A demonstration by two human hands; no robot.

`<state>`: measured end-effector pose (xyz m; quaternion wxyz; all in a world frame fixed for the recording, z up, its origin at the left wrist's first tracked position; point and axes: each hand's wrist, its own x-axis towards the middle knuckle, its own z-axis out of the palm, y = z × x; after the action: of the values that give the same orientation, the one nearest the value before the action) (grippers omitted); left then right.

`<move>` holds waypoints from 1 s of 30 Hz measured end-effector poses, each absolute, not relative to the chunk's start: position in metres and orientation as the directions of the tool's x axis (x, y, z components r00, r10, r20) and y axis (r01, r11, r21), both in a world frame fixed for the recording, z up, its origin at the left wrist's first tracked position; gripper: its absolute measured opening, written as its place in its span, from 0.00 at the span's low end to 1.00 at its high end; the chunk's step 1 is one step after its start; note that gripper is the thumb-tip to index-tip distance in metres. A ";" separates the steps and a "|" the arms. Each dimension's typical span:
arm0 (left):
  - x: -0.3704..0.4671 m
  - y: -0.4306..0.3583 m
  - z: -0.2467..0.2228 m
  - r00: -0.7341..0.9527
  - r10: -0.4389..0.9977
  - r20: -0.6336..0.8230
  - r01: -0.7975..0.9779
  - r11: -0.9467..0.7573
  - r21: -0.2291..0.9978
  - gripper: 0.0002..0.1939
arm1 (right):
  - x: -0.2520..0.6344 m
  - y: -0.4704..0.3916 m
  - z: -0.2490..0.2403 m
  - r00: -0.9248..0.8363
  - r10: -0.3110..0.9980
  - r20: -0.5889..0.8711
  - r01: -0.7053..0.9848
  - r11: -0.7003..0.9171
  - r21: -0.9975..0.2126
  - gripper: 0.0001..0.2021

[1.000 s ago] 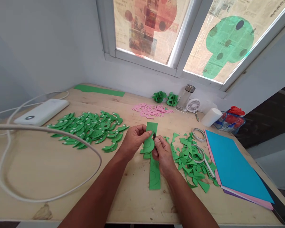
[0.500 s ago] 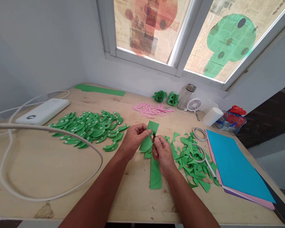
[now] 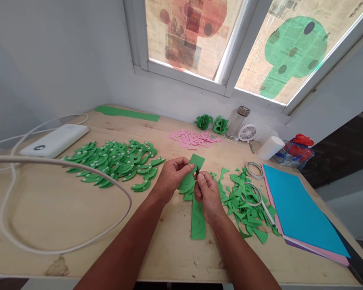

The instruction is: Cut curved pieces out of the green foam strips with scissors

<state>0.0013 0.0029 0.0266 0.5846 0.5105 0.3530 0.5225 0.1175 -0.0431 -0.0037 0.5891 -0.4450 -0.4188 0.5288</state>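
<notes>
My left hand [image 3: 173, 177] pinches a strip of green paper [image 3: 197, 160] between thumb and fingers. In my right hand [image 3: 208, 192] is a pair of scissors [image 3: 197, 170]; only its dark blades show, set against the strip's right edge, and the handles are hidden by my fingers. Below the hands, green cut pieces [image 3: 188, 196] lie near another green strip [image 3: 197, 225] with curved lines drawn on it. To the left spreads a pile of curved green pieces [image 3: 117, 163] with small white patches. Green scraps [image 3: 248, 217] are heaped on the right.
Pink cutouts [image 3: 196, 139] and two green paper clusters [image 3: 203, 121] lie toward the wall. A bottle [image 3: 238, 122], a small fan [image 3: 247, 133] and a tape roll [image 3: 254, 170] stand right. Blue sheets [image 3: 302, 209] cover the right side; a white cable [image 3: 121, 189] loops left, from near a power bank [image 3: 56, 141].
The green strip in my left hand has tilted slightly to the right, and the scissor blades have shifted a little against it. Both hands stay in nearly the same place.
</notes>
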 end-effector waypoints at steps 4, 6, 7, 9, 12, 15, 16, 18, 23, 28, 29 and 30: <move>0.002 0.002 0.029 0.174 0.977 0.123 -0.284 -0.070 0.956 0.11 | 0.118 -0.043 -0.004 0.086 0.996 0.020 -0.248 0.041 -0.968 0.19; 0.002 0.001 0.030 0.172 0.977 0.122 -0.272 -0.072 0.959 0.11 | 0.118 -0.043 -0.003 0.087 0.996 0.016 -0.253 0.038 -0.967 0.19; 0.003 0.001 0.031 0.178 0.976 0.123 -0.265 -0.073 0.961 0.11 | 0.118 -0.043 -0.003 0.089 0.996 0.014 -0.257 0.037 -0.966 0.19; 0.003 0.000 0.031 0.192 0.973 0.126 -0.254 -0.075 0.964 0.11 | 0.118 -0.043 -0.003 0.096 0.995 0.010 -0.265 0.035 -0.964 0.19; 0.003 0.000 0.030 0.194 0.973 0.124 -0.242 -0.075 0.967 0.12 | 0.117 -0.043 -0.002 0.106 0.994 0.000 -0.275 0.029 -0.961 0.19; 0.003 0.000 0.028 0.187 0.976 0.115 -0.239 -0.068 0.969 0.13 | 0.117 -0.043 -0.001 0.110 0.994 -0.004 -0.278 0.027 -0.960 0.20; 0.003 0.001 0.027 0.188 0.976 0.112 -0.240 -0.065 0.969 0.12 | 0.117 -0.044 -0.001 0.110 0.994 -0.004 -0.277 0.027 -0.961 0.20; 0.003 0.001 0.027 0.188 0.976 0.112 -0.247 -0.063 0.967 0.12 | 0.117 -0.044 -0.001 0.112 0.994 -0.001 -0.271 0.029 -0.962 0.20; 0.004 0.001 0.027 0.191 0.976 0.107 -0.275 -0.051 0.960 0.11 | 0.117 -0.043 -0.004 0.112 0.994 0.021 -0.260 0.050 -0.964 0.19; 0.004 0.000 0.028 0.204 0.973 0.104 -0.262 -0.048 0.964 0.10 | 0.117 -0.044 -0.004 0.123 0.992 0.013 -0.256 0.044 -0.966 0.19; 0.004 0.000 0.028 0.208 0.973 0.105 -0.254 -0.050 0.966 0.10 | 0.117 -0.044 -0.004 0.125 0.992 0.011 -0.258 0.044 -0.965 0.19; 0.005 0.000 0.027 0.210 0.972 0.107 -0.246 -0.053 0.968 0.10 | 0.117 -0.044 -0.004 0.128 0.992 0.010 -0.262 0.044 -0.964 0.19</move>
<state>0.0047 0.0002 0.0274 0.5885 0.5087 0.3567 0.5174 0.1170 -0.0439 -0.0037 0.5994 -0.4523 -0.4033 0.5230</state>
